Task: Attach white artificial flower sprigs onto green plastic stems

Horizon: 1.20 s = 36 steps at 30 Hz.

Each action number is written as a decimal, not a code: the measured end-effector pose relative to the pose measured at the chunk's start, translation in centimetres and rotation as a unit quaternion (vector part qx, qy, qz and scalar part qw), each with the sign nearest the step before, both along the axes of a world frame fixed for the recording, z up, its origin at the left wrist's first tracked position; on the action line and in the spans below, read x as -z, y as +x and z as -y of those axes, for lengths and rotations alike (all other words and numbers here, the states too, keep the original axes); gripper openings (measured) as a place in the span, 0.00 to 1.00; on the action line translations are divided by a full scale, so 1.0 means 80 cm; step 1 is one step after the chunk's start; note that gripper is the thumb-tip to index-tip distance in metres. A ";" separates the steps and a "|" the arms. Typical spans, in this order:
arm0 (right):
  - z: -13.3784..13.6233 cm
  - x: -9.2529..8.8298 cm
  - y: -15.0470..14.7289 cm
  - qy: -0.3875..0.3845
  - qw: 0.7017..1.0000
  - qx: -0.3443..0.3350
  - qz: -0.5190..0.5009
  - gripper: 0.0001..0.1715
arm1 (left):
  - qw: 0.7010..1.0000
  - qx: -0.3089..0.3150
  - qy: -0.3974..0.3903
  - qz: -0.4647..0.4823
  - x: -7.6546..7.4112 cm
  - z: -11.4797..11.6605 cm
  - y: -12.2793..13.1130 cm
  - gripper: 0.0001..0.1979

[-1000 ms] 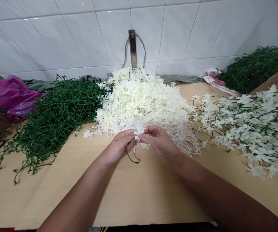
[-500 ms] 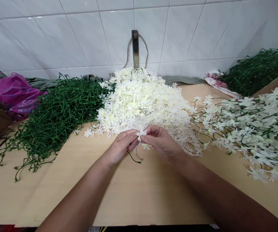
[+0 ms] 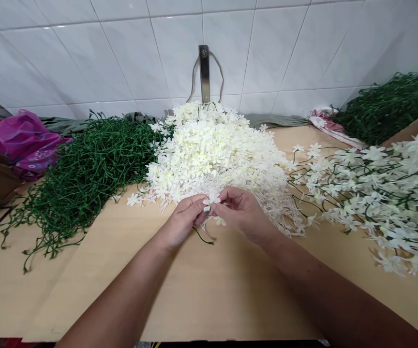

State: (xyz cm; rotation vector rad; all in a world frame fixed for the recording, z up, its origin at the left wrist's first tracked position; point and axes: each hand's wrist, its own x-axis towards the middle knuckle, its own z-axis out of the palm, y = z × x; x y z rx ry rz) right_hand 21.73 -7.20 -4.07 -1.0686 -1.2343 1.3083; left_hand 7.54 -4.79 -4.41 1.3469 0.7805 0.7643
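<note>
Between my two hands, just in front of a heap of white artificial flower heads [image 3: 209, 150], is a white artificial flower [image 3: 212, 200]. My left hand [image 3: 187, 217] is closed, its fingertips pinching at the flower's left side, and a green plastic stem [image 3: 203, 238] trails out below it. My right hand [image 3: 243, 212] pinches the flower from the right with thumb and forefinger. Another white bloom [image 3: 219, 221] shows just under the fingers. The join between flower and stem is hidden by my fingertips.
Bare green stems [image 3: 96, 164] lie heaped on the left, beside a purple plastic bag [image 3: 27, 137]. Finished-looking white flowers on green stems [image 3: 386, 193] spread at the right. Behind them sit more green stems [image 3: 390, 106]. A metal bracket [image 3: 204, 72] stands against the tiled wall.
The white flower between my fingers has tilted slightly. Both hands stay in almost the same place, still pinching.
</note>
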 end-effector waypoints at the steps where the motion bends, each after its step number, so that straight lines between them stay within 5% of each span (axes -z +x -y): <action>1: -0.001 0.001 0.000 -0.003 1.000 0.002 0.005 0.10 | 1.000 0.001 0.004 -0.002 0.000 0.000 0.000 0.18; 36: -0.003 0.005 0.004 0.000 1.000 -0.015 0.013 0.09 | 0.999 0.000 0.029 -0.032 0.003 -0.001 -0.002 0.16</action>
